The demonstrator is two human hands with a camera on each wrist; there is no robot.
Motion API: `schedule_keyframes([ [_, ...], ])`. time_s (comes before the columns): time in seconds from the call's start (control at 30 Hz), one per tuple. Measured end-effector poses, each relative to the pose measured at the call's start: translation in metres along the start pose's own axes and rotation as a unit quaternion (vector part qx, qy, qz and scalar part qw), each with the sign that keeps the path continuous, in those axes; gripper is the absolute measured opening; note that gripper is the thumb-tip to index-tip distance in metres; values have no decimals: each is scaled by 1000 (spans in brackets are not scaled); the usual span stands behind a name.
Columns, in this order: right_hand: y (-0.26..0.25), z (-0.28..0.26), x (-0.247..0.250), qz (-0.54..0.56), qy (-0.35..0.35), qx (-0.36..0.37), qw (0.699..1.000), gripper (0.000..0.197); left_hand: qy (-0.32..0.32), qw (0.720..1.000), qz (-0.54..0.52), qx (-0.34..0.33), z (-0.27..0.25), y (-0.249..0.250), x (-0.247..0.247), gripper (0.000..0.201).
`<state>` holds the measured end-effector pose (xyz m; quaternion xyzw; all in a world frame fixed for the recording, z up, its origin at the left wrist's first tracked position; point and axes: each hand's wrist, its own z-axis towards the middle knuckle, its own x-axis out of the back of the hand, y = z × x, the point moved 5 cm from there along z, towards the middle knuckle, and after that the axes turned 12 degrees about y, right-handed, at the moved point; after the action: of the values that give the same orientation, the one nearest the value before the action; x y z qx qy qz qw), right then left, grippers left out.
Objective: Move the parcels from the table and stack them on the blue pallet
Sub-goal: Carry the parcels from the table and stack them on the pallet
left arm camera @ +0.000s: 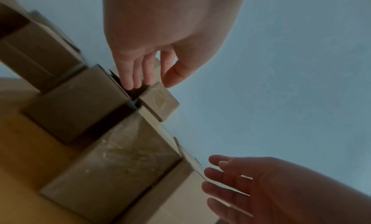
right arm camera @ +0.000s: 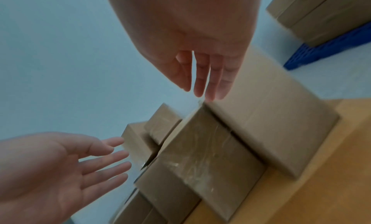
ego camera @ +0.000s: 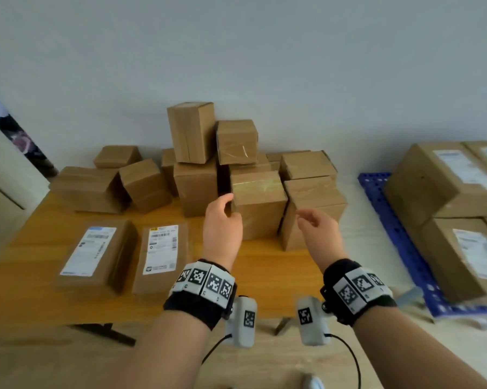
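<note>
Brown cardboard parcels crowd the far side of the wooden table (ego camera: 34, 299). A taped parcel (ego camera: 259, 206) stands at the front of the pile. My left hand (ego camera: 222, 214) is open beside its left face, with the fingers (left arm camera: 138, 75) straight. My right hand (ego camera: 315, 223) is open in the air off its right side, in front of the neighbouring parcel (ego camera: 312, 209), touching nothing. In the right wrist view the taped parcel (right arm camera: 202, 162) lies between both open hands. The blue pallet (ego camera: 399, 234) sits on the floor at right, bearing large labelled boxes (ego camera: 455, 189).
Two flat labelled parcels (ego camera: 96, 256) (ego camera: 160, 256) lie on the near left of the table. Taller parcels (ego camera: 191, 130) are stacked at the back against the grey wall. A door frame stands at far left. Pale floor separates table and pallet.
</note>
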<state>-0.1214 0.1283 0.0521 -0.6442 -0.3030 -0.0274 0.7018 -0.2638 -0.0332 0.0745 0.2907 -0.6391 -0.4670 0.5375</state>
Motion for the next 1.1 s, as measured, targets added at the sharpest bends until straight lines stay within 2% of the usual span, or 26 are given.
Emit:
schedule_keyframes([
  [0.1, 9, 29, 38, -16, 53, -9, 998, 35, -61, 998, 6, 4, -12, 22, -43, 47],
  [0.17, 14, 48, 56, -37, 62, -16, 997, 44, -104, 994, 15, 5, -20, 32, -71, 49],
  [0.3, 25, 74, 68, -57, 2, -46, 997, 64, -169, 984, 50, 3, -28, 43, -117, 50],
  [0.37, 30, 80, 67, -35, -39, -50, 997, 66, -180, 982, 59, 20, -31, 41, -133, 54],
  [0.47, 39, 84, 70, -7, -60, -49, 997, 58, -161, 984, 60, 47, -36, 37, -144, 54],
  [0.57, 55, 93, 80, 18, -43, -79, 996, 55, -98, 992, 33, 70, -41, 33, -141, 45],
  [0.63, 70, 98, 84, 35, -46, -97, 994, 44, -64, 993, 24, 95, -48, 30, -139, 41],
  [0.7, 80, 98, 85, 38, -65, -100, 992, 32, -38, 992, 32, 117, -55, 25, -142, 48],
  [0.8, 92, 92, 87, 11, -100, -118, 988, 45, -45, 987, 68, 136, -65, 20, -153, 76],
  [0.87, 100, 90, 90, 5, -115, -129, 985, 49, -45, 981, 63, 177, -73, 13, -157, 86],
  [1.03, 126, 80, 96, -39, -172, -126, 976, 58, -23, 961, 54, 270, -101, -9, -160, 74],
  [1.1, 139, 73, 95, -51, -200, -128, 970, 59, -32, 955, 62, 289, -113, -19, -165, 60],
])
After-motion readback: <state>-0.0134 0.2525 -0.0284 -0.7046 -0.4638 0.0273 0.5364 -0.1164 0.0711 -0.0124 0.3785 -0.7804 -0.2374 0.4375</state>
